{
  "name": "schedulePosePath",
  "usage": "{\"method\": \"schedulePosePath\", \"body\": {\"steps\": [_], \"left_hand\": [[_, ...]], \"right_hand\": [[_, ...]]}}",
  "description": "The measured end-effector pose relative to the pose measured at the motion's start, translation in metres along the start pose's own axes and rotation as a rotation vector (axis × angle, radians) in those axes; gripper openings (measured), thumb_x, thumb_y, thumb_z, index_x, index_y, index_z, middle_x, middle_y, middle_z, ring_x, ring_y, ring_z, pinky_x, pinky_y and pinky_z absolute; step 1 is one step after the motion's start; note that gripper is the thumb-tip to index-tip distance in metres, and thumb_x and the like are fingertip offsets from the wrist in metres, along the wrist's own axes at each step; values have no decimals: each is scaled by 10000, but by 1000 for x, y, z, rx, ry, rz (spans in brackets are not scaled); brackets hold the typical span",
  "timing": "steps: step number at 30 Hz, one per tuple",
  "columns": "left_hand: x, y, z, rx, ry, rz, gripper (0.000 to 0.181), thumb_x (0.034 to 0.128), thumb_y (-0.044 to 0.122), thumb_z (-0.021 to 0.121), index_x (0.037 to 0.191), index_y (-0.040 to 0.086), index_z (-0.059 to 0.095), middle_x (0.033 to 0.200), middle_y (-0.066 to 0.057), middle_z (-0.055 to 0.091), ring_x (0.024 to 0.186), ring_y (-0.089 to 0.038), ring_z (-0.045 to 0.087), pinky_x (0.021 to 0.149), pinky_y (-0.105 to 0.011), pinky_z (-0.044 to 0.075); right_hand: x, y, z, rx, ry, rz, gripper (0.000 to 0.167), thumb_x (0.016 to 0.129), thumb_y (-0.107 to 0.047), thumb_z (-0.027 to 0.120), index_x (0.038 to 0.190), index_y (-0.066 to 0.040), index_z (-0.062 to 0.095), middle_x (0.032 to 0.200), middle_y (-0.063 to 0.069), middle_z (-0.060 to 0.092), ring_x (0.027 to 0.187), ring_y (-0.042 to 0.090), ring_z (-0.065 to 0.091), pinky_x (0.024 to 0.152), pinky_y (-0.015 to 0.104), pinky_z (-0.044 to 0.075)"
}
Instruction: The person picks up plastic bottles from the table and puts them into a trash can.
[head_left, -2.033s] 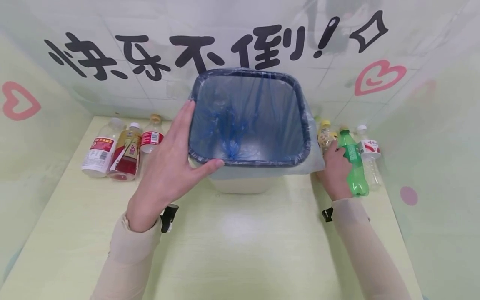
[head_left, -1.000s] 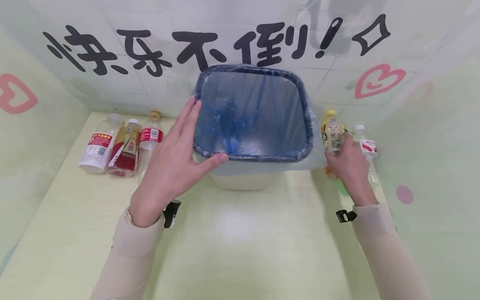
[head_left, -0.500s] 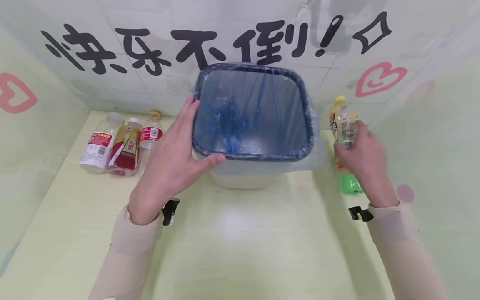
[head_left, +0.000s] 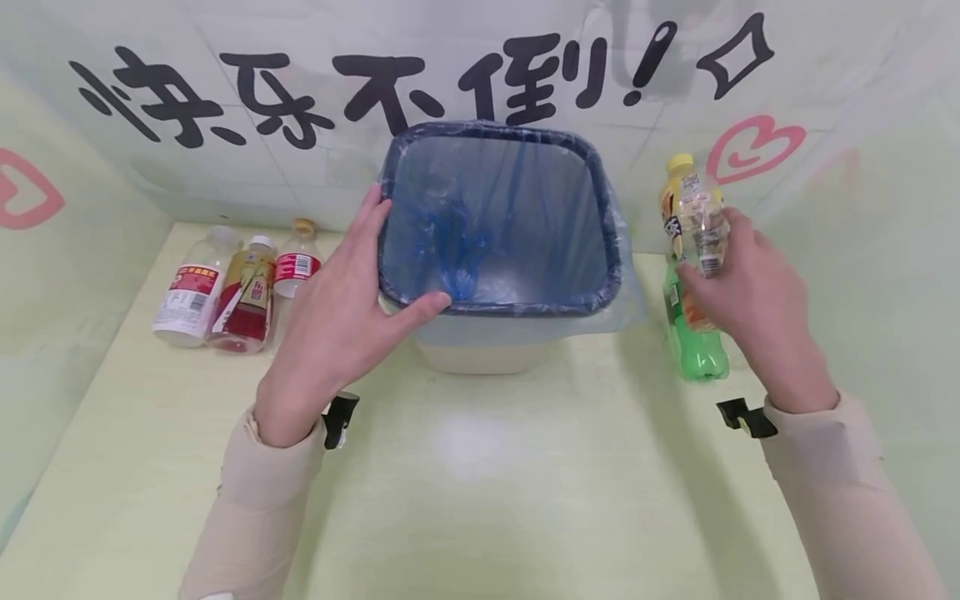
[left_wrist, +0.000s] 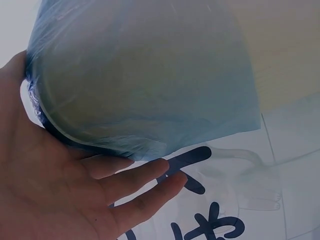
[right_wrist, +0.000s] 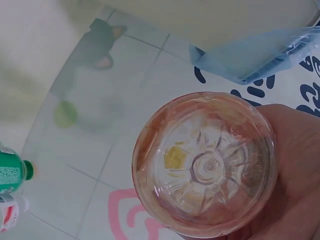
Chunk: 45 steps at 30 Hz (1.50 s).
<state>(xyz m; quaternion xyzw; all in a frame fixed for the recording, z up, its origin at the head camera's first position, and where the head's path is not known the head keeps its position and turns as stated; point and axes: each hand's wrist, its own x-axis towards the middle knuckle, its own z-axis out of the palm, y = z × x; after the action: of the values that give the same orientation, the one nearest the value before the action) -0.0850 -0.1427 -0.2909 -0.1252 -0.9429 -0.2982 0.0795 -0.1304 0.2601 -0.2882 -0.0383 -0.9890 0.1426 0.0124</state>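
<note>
My right hand (head_left: 757,292) grips a clear plastic drink bottle (head_left: 701,221) with a yellow cap and patterned label. It is raised above the table; its round ribbed base faces the right wrist view. Below it lies a green plastic bottle (head_left: 701,354), partly covered. In the middle stands a pale bin (head_left: 480,358) lined with a blue plastic bag (head_left: 540,225). My left hand (head_left: 337,317) rests at the bin's left front corner, thumb on the front rim and fingers along the left side. Those fingers look nearly straight and spread in the left wrist view.
Three bottles lie at the back left: a white-bottomed one (head_left: 187,300), a red-and-gold labelled one (head_left: 243,304) and one with a red label (head_left: 296,267). A white-capped bottle (right_wrist: 10,212) lies at right, hidden by my hand in the head view. A printed wall stands behind.
My right hand has taken hold of the yellow-capped bottle, lifted it from beside the green bottle and moved it right and up. My left hand stays at the bin rim.
</note>
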Motion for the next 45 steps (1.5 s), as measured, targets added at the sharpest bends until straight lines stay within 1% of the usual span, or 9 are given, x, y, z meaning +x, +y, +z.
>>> {"method": "schedulePosePath", "body": {"steps": [8, 14, 19, 23, 32, 34, 37, 41, 45], "left_hand": [[1, 1, -1, -2, -7, -12, 1017, 849, 698, 608, 1594, 142, 196, 1659, 95, 18, 1470, -300, 279, 1040, -633, 378], [0, 2, -2, -7, -16, -15, 1016, 852, 677, 623, 1599, 152, 179, 1658, 99, -1, 1485, -292, 240, 1087, -638, 315], [0, 3, -3, -13, -19, 13, 1006, 863, 641, 644, 1605, 168, 157, 1652, 130, -31, 1492, -281, 220, 1111, -612, 298], [0, 4, -4, -5, -27, 16, 995, 863, 662, 628, 1602, 172, 177, 1651, 136, -19, 1488, -282, 231, 1098, -614, 315], [1, 5, -4, -7, -39, 12, 1001, 856, 683, 616, 1604, 190, 167, 1651, 139, -7, 1493, -266, 222, 1098, -608, 321], [1, 5, -4, -8, -44, 9, 1008, 858, 685, 612, 1607, 199, 145, 1652, 131, -9, 1493, -269, 219, 1098, -610, 319], [1, 5, -4, -18, -46, 3, 1050, 852, 692, 612, 1612, 241, 45, 1653, 118, 0, 1495, -259, 212, 1102, -599, 323], [1, 4, -5, -36, -47, -10, 1098, 844, 697, 617, 1592, 300, -81, 1651, 111, 12, 1496, -246, 207, 1097, -592, 334], [1, 4, -5, -42, -52, -5, 1099, 848, 688, 621, 1592, 295, -86, 1652, 107, 0, 1501, -230, 184, 1104, -583, 330]], "right_hand": [[1, -2, -12, -23, -15, 7, 861, 941, -448, 587, 1572, -32, 175, 1149, 315, 535, 886, 448, 531, 576, 534, 419], [1, -9, -27, -20, -30, -11, 891, 934, -443, 602, 1580, -34, 144, 1153, 302, 530, 896, 441, 523, 587, 527, 419], [5, -21, -54, -21, -68, -47, 931, 928, -441, 625, 1609, -127, 72, 1233, 315, 531, 911, 431, 527, 570, 486, 434], [6, -31, -70, -32, -65, -70, 917, 924, -444, 628, 1613, -161, 94, 1206, 306, 555, 883, 415, 539, 536, 434, 417], [4, -36, -79, -41, -97, -35, 928, 918, -501, 617, 1616, -219, 74, 1184, 301, 573, 910, 424, 537, 567, 432, 412], [4, -37, -80, -40, -103, -34, 935, 915, -510, 620, 1616, -218, 76, 1172, 305, 569, 915, 429, 534, 565, 430, 417], [4, -40, -83, -36, -100, -49, 930, 913, -496, 626, 1616, -204, 90, 1173, 304, 565, 912, 432, 536, 562, 428, 417], [6, -49, -90, -40, -89, -75, 921, 915, -490, 623, 1615, -204, 98, 1248, 308, 546, 950, 436, 530, 594, 439, 413], [6, -64, -96, -43, -86, -86, 921, 912, -518, 616, 1616, -241, 91, 1339, 304, 515, 1000, 431, 513, 629, 443, 405]]}}
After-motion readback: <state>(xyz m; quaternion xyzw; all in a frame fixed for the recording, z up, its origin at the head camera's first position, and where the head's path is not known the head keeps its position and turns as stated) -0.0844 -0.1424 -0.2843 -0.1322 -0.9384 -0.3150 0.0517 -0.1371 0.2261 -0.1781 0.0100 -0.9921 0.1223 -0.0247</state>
